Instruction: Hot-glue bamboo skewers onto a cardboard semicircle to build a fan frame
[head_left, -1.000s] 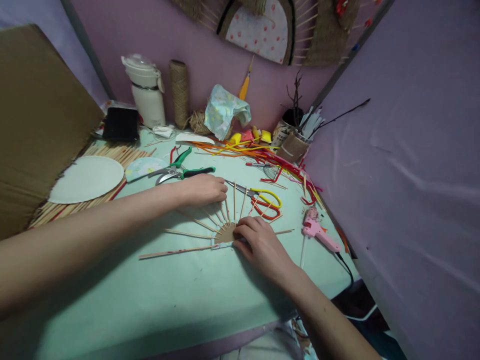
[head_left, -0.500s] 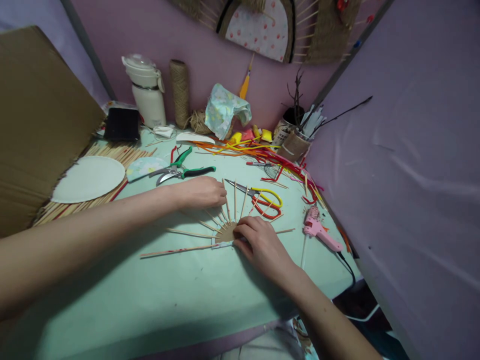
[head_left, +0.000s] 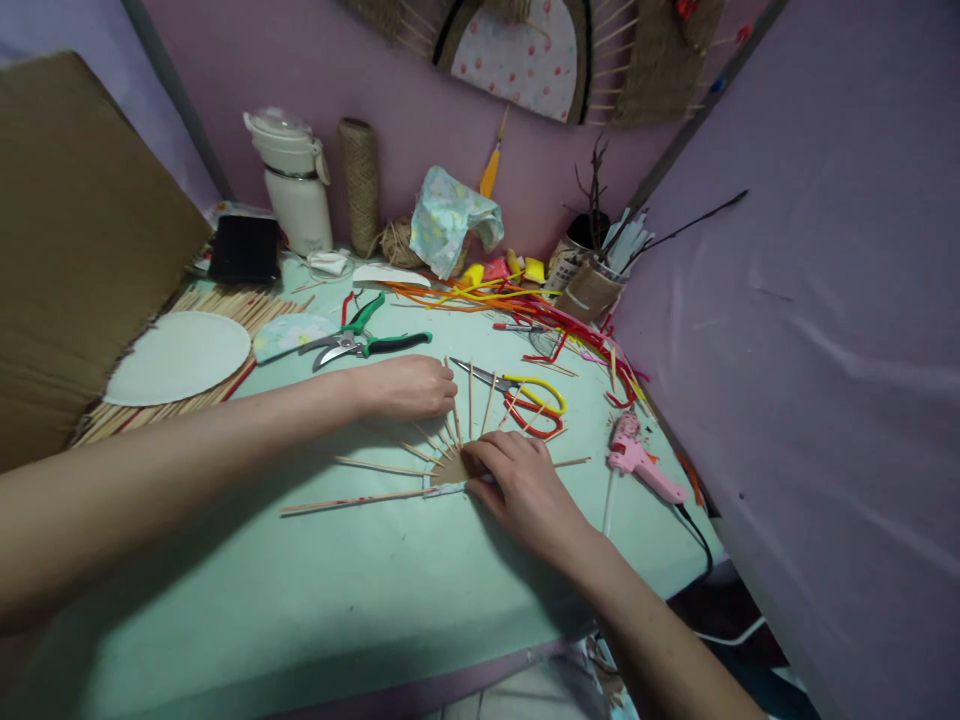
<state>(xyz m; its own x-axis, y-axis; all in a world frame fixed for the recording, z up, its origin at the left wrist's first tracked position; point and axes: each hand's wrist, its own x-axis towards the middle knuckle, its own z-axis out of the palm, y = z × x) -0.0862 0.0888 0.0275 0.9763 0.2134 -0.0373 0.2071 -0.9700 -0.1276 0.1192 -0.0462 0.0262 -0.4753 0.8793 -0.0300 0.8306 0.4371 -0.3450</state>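
A small cardboard half-disc (head_left: 451, 470) lies on the table with thin wooden sticks fanning out from it. My right hand (head_left: 517, 480) grips its right side, fingers on top and thumb at the straight lower edge. Part of the half-disc is hidden beneath that hand. My left hand (head_left: 421, 388) reaches across from the left, its fingers closed around the upper part of one wooden stick (head_left: 457, 420). Just behind the fan lie scissors (head_left: 517, 388) with one yellow and one red handle.
Green-handled pruning shears (head_left: 360, 342) lie beyond my left forearm. A pink glue gun (head_left: 641, 465) rests at the right with its cord over the edge. Farther back are colourful pipe cleaners (head_left: 420, 295), a white bottle (head_left: 296, 200) and a twine spool (head_left: 360, 185). Cardboard (head_left: 90, 250) stands left.
My left hand has shifted very slightly to the right. The fingers of my right hand have moved a little left over the half-disc. Everything else looks the same.
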